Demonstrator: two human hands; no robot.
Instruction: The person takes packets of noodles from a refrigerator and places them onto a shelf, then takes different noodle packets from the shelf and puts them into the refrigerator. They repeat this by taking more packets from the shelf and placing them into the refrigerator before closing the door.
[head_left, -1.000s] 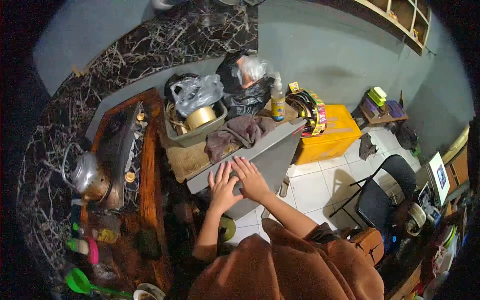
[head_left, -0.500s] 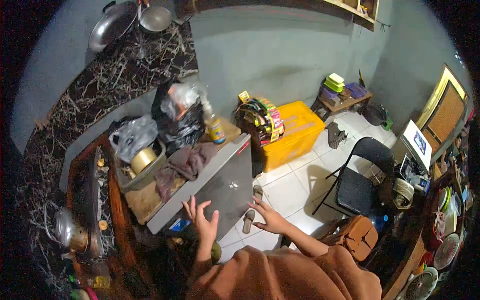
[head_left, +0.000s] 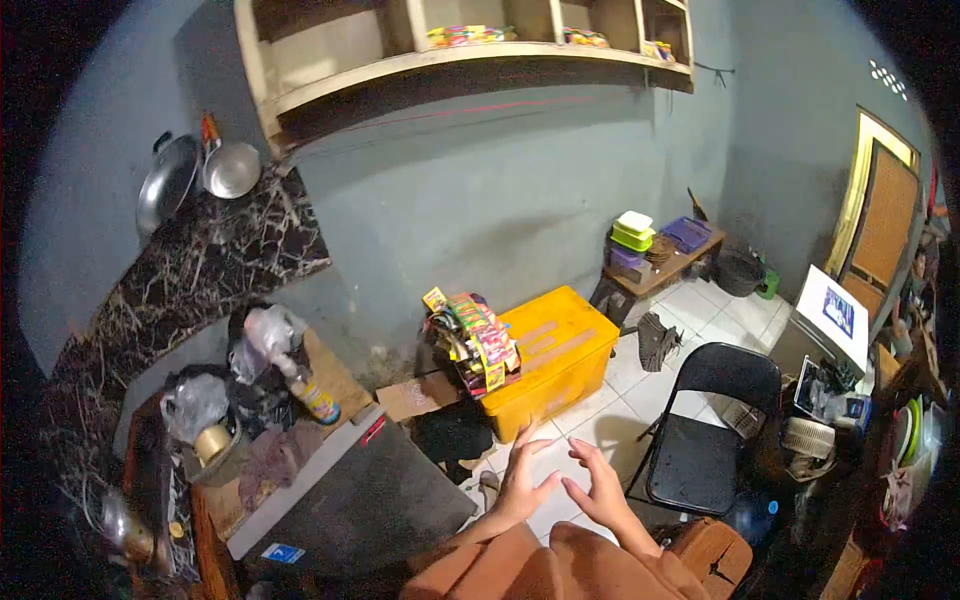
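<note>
My left hand (head_left: 524, 482) is raised in front of my body, fingers apart, holding nothing. Facing it, my right hand (head_left: 600, 490) is also open and empty, with a small gap between the two thumbs. Both hover above the white tiled floor (head_left: 555, 508). Left of them stands a dark grey cabinet or small fridge (head_left: 365, 500). Beyond the hands sits a yellow box (head_left: 560, 350), with a pile of colourful sachets (head_left: 482, 340) on its left end. Neither hand touches any of these.
A black folding chair (head_left: 705, 455) stands to the right, near a wooden stool (head_left: 715, 555). On the left counter are a grey cloth (head_left: 280, 465), a yellow-labelled bottle (head_left: 318, 400) and plastic bags (head_left: 195, 405). Wall shelves (head_left: 480, 60) hang above; a low table (head_left: 670, 265) stands at the back.
My view has tilted up and shifted, bringing the wall shelves into sight. My hands have come closer together and now sit away from the grey cabinet's top edge. Both stay empty.
</note>
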